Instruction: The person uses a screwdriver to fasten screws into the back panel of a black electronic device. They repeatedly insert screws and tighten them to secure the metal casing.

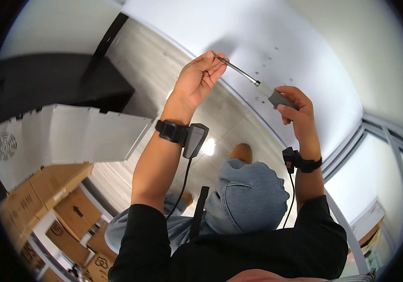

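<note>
My right hand (298, 110) is closed around the dark grey handle of a screwdriver (279, 99), which looks electric and has a pale front part. From it a long thin metal bit (241, 72) points up and to the left, away from me. My left hand (200, 77) pinches the far end of that bit between thumb and fingers, its palm partly turned up. Something small and dark shows at the fingertips, too small to name. Both hands are raised in front of a white panel (300, 56).
Several dark holes or spots mark the white panel. A white metal cover (84, 134) with a round vent stands at left, by a black cabinet (55, 84). Cardboard boxes (46, 188) are stacked at lower left. Cables (182, 188) hang from black wrist devices. Right, a metal-framed edge (347, 150).
</note>
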Demonstrator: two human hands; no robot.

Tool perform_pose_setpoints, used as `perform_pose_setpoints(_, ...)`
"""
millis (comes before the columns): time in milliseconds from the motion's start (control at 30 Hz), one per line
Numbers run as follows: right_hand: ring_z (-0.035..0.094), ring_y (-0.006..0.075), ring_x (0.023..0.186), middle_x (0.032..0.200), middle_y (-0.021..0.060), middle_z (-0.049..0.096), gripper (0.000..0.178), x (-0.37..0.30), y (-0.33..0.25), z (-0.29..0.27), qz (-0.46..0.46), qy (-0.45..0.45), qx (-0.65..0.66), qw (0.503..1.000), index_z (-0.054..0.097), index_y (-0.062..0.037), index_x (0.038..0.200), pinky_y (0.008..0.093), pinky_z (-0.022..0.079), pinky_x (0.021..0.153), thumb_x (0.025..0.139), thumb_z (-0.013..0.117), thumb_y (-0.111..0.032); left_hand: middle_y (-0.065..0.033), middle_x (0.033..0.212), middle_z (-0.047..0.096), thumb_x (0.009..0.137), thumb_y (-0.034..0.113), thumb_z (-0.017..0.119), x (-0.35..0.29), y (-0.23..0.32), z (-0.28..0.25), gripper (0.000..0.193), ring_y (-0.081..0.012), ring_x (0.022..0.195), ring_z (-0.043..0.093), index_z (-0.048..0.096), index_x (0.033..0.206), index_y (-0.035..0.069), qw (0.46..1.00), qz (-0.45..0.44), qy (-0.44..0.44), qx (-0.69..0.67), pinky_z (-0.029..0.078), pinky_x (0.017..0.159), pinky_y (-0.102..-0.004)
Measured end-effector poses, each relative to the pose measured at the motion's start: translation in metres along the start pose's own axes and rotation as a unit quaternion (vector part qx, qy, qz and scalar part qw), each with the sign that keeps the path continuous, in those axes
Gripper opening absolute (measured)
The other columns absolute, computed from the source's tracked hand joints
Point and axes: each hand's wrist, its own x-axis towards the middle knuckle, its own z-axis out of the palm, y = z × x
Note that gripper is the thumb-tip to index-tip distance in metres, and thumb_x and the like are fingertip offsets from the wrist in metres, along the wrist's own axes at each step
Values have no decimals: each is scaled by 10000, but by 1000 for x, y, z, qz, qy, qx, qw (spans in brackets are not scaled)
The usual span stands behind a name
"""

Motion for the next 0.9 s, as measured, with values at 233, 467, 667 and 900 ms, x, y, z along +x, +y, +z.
perform_pose_setpoints(233,469,51,542,774,33,610,352,34,-17,89,0,-116,-63,991,635,-46,1107,191,366,476,765,673,-118,-131,1025,649,974,79,493,-62,59,-71,157,-206,964,653,592,1009,-37,992,106,56,-33,575,869,-285)
perform_pose_setpoints(467,459,58,516,821,77,642,384,55,-36,179,5,-204,-136,970,622,-26,1120,189,350,455,749,631,-125,-125,1018,640,983,87,478,-119,92,-142,166,-190,952,649,593,997,-31,974,191,98,-78,575,866,-273)
perform_pose_setpoints(667,451,55,490,749,49,618,345,68,-67,251,-6,-270,-156,950,644,-40,1084,195,350,436,753,645,-138,-116,1021,635,984,94,480,-163,131,-178,169,-164,898,647,595,982,-29,956,261,101,-89,575,859,-257)
perform_pose_setpoints(900,457,55,517,716,6,575,267,47,-129,308,-87,-297,-251,917,639,-61,1045,198,357,446,779,642,-93,-101,994,639,979,125,508,-197,169,-175,172,-162,884,650,602,992,-19,936,317,114,-97,576,836,-255)
